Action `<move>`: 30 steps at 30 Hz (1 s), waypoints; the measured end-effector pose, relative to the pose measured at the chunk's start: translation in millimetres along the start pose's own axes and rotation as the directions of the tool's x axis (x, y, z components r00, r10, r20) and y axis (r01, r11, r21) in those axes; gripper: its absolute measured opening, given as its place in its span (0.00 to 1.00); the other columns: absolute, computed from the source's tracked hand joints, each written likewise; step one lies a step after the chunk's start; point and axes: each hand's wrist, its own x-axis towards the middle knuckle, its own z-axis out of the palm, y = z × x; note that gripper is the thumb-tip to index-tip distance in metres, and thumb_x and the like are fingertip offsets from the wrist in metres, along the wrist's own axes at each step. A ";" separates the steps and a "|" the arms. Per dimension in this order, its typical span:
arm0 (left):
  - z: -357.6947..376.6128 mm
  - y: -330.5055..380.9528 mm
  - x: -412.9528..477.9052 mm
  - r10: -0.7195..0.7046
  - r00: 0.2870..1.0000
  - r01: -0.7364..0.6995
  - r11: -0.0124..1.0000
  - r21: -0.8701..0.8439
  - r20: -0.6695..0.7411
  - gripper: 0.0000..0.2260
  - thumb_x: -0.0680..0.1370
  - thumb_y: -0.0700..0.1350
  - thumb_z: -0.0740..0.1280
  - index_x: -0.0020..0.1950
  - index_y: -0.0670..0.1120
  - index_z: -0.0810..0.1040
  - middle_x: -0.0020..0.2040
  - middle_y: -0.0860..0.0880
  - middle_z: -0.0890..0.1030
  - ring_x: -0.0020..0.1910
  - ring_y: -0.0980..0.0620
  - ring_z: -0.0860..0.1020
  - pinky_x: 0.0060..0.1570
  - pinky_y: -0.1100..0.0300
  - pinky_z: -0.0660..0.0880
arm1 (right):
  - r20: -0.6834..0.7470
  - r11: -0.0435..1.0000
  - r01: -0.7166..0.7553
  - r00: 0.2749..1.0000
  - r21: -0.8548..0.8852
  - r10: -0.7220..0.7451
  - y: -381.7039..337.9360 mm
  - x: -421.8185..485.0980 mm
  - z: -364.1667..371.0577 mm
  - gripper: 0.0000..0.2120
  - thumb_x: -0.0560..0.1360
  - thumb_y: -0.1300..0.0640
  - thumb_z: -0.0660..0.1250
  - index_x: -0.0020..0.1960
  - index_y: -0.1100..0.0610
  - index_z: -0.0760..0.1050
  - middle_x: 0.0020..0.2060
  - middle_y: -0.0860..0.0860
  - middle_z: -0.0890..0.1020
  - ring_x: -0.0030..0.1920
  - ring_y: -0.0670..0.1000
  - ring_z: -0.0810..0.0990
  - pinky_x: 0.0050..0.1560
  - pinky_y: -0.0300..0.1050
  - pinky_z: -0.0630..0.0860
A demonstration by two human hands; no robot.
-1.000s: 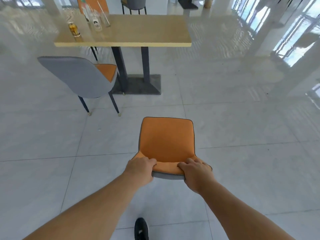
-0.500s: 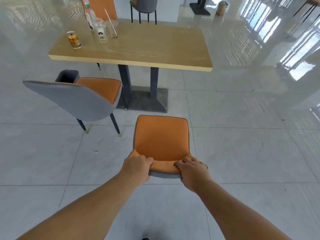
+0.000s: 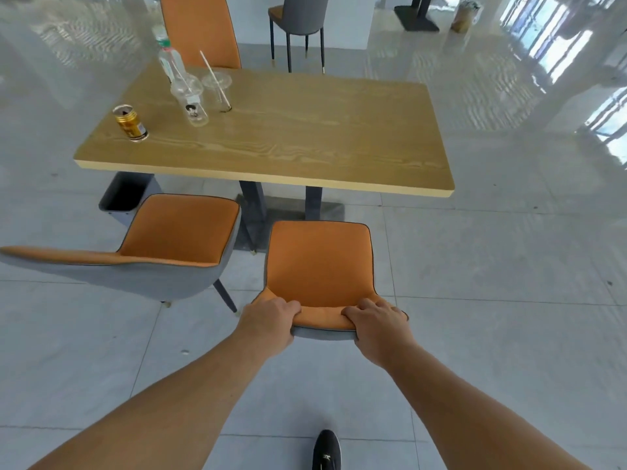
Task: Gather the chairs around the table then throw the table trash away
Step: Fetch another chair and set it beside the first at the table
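An orange-and-grey chair (image 3: pixel 319 262) stands in front of me, its seat just short of the wooden table (image 3: pixel 305 137). My left hand (image 3: pixel 268 320) and my right hand (image 3: pixel 376 322) both grip the top of its backrest. A second, matching chair (image 3: pixel 169 242) sits to the left, angled at the table's near edge. On the table's left part stand a gold can (image 3: pixel 130 123), a clear plastic bottle (image 3: pixel 169 61) and two clear plastic cups (image 3: pixel 190 100) with straws. A third orange chair (image 3: pixel 200 28) stands at the table's far side.
A dark bin (image 3: pixel 124 196) sits on the floor under the table's left corner. A grey chair (image 3: pixel 302 18) stands farther back by a white wall. The table's dark pedestal base (image 3: pixel 285 208) is right ahead of the held chair. My black shoe (image 3: pixel 326 451) shows at the bottom.
I have walked forward with the chair held by both hands; the table and the left chair are now much closer, and the held chair's seat nears the table's edge.
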 end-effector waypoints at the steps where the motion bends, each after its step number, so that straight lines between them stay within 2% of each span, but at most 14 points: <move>1: -5.5 -5.5 14.2 0.000 1.000 0.000 1.000 0.000 0.003 0.15 0.79 0.49 0.68 0.65 0.54 0.75 0.56 0.50 0.80 0.53 0.47 0.79 0.54 0.48 0.78 | 0.001 1.000 -0.007 1.000 -0.004 0.007 2.8 15.3 -5.6 0.16 0.80 0.52 0.65 0.66 0.42 0.75 0.55 0.47 0.78 0.59 0.56 0.77 0.56 0.56 0.75; 4: -21.4 -23.2 52.2 0.015 1.000 -0.015 1.000 -0.005 0.003 0.14 0.78 0.49 0.68 0.63 0.53 0.76 0.55 0.49 0.79 0.52 0.46 0.79 0.52 0.47 0.79 | 0.006 1.000 -0.020 1.000 -0.012 0.020 7.2 55.5 -20.6 0.15 0.79 0.52 0.66 0.65 0.42 0.74 0.55 0.47 0.78 0.59 0.56 0.77 0.57 0.57 0.76; 8: -33.6 -31.5 85.4 0.095 0.995 -0.095 0.995 -0.029 -0.013 0.12 0.77 0.51 0.69 0.59 0.52 0.75 0.51 0.48 0.77 0.49 0.45 0.78 0.45 0.51 0.77 | 0.043 0.994 -0.067 0.997 -0.083 0.071 23.6 83.4 -39.5 0.13 0.78 0.51 0.64 0.63 0.44 0.74 0.56 0.48 0.77 0.59 0.56 0.77 0.60 0.58 0.76; 11: -26.8 -44.5 83.6 0.188 0.979 -0.178 0.977 -0.114 0.082 0.21 0.73 0.56 0.71 0.64 0.53 0.74 0.56 0.51 0.77 0.52 0.47 0.78 0.49 0.52 0.76 | 0.153 0.993 -0.089 0.983 -0.076 0.099 19.8 72.4 -42.7 0.19 0.76 0.45 0.65 0.67 0.42 0.71 0.59 0.47 0.77 0.62 0.55 0.75 0.65 0.58 0.71; 14: -21.3 -89.0 73.1 0.232 0.968 -0.228 0.972 -0.051 0.101 0.28 0.70 0.61 0.71 0.67 0.53 0.73 0.60 0.52 0.78 0.56 0.47 0.77 0.53 0.50 0.74 | 0.109 0.995 -0.067 0.991 -0.078 0.075 -15.4 60.9 -33.1 0.21 0.77 0.40 0.62 0.69 0.43 0.70 0.60 0.45 0.78 0.62 0.54 0.76 0.66 0.57 0.68; 18: -36.8 -173.0 69.6 0.113 0.993 -0.117 0.983 0.141 0.034 0.22 0.72 0.60 0.70 0.63 0.52 0.74 0.51 0.50 0.76 0.51 0.46 0.75 0.50 0.49 0.72 | 0.019 0.997 -0.058 0.998 -0.047 0.059 -74.1 78.2 -27.5 0.21 0.80 0.43 0.63 0.71 0.46 0.71 0.60 0.46 0.80 0.61 0.55 0.78 0.67 0.57 0.69; 22: -56.1 -276.8 36.2 -0.055 0.998 0.059 0.971 0.234 -0.024 0.17 0.74 0.59 0.70 0.54 0.53 0.70 0.45 0.52 0.74 0.44 0.50 0.74 0.41 0.54 0.69 | 0.020 0.991 -0.094 0.995 -0.099 0.097 -116.8 98.9 -25.8 0.17 0.79 0.44 0.64 0.67 0.45 0.72 0.55 0.44 0.82 0.55 0.53 0.80 0.58 0.52 0.73; 23: -57.3 -304.7 18.3 -0.094 0.995 0.100 0.966 0.237 -0.035 0.16 0.73 0.58 0.71 0.53 0.53 0.70 0.43 0.52 0.74 0.42 0.50 0.74 0.38 0.55 0.68 | 0.011 0.987 -0.113 0.993 -0.110 0.115 -122.3 100.9 -26.4 0.16 0.79 0.45 0.65 0.65 0.45 0.73 0.54 0.44 0.82 0.54 0.52 0.80 0.56 0.51 0.73; 25: -54.7 -355.8 -19.0 -0.123 0.985 0.146 0.969 0.197 -0.120 0.16 0.69 0.51 0.77 0.51 0.50 0.76 0.41 0.50 0.78 0.38 0.47 0.77 0.34 0.54 0.71 | 0.007 0.983 -0.136 0.990 -0.127 0.138 -125.9 102.3 -27.8 0.13 0.79 0.46 0.64 0.63 0.44 0.74 0.52 0.44 0.83 0.52 0.51 0.80 0.53 0.48 0.74; 27: -50.5 -392.7 -45.7 -0.124 0.977 0.147 0.981 0.124 -0.172 0.19 0.64 0.44 0.82 0.52 0.45 0.82 0.42 0.45 0.83 0.37 0.42 0.81 0.35 0.50 0.78 | 0.017 0.982 -0.120 0.992 -0.145 0.124 -126.0 102.7 -29.3 0.12 0.80 0.47 0.63 0.63 0.43 0.74 0.51 0.44 0.83 0.51 0.50 0.80 0.53 0.47 0.74; 29: -50.3 -409.9 -51.3 -0.124 0.981 0.141 0.984 0.109 -0.150 0.21 0.62 0.44 0.84 0.53 0.44 0.85 0.43 0.45 0.85 0.38 0.41 0.82 0.38 0.47 0.80 | 0.036 0.983 -0.090 0.995 -0.157 0.097 -126.4 104.2 -31.5 0.12 0.80 0.48 0.63 0.62 0.44 0.74 0.50 0.43 0.82 0.50 0.50 0.81 0.51 0.45 0.74; 30: -51.8 -412.0 -48.1 -0.118 0.981 0.134 0.986 0.100 -0.151 0.20 0.61 0.45 0.85 0.50 0.45 0.85 0.40 0.46 0.85 0.36 0.42 0.82 0.36 0.49 0.80 | 0.045 0.984 -0.071 0.996 -0.163 0.079 -126.4 105.7 -32.0 0.11 0.80 0.49 0.63 0.61 0.44 0.75 0.49 0.44 0.83 0.49 0.50 0.81 0.49 0.45 0.75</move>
